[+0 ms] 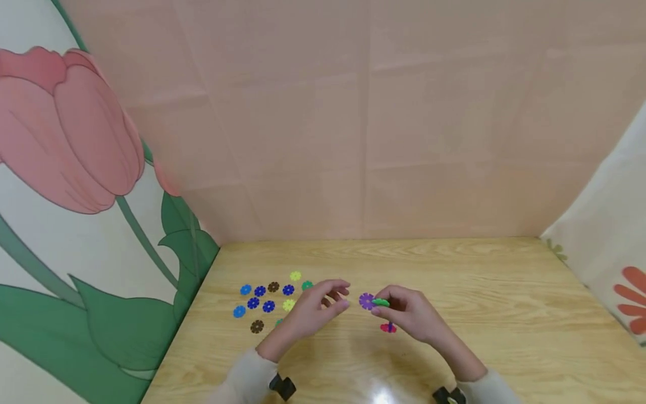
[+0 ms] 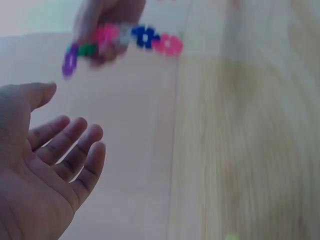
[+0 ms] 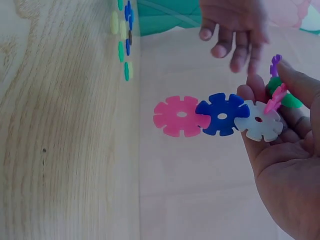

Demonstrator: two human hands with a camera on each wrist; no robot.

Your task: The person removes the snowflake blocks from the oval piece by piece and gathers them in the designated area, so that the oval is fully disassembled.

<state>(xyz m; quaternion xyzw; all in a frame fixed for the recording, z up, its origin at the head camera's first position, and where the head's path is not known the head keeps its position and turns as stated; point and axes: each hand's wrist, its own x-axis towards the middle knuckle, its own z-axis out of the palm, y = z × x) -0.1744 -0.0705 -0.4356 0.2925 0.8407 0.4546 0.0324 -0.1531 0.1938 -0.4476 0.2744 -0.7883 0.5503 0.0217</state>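
Note:
My right hand (image 1: 411,314) grips a chain of flower-shaped interlocking discs between thumb and fingers, above the table. At the chain's upper end are a purple disc (image 1: 366,301) and a green disc (image 1: 381,302), with a small pink disc (image 3: 276,98) joined close by. A white disc (image 3: 265,131), a dark blue disc (image 3: 212,106) and a larger-looking pink disc (image 3: 167,117) hang out past the fingers, slotted edge to edge. To the left of the purple disc, my left hand (image 1: 315,308) hovers with relaxed, slightly bent fingers, holding nothing.
Several loose discs lie scattered on the left part of the wooden table (image 1: 504,314), among them a light blue disc (image 1: 239,311), a brown disc (image 1: 257,326) and a yellow disc (image 1: 295,275). My left hand partly covers the group. A pink cloth (image 1: 303,140) hangs behind the table.

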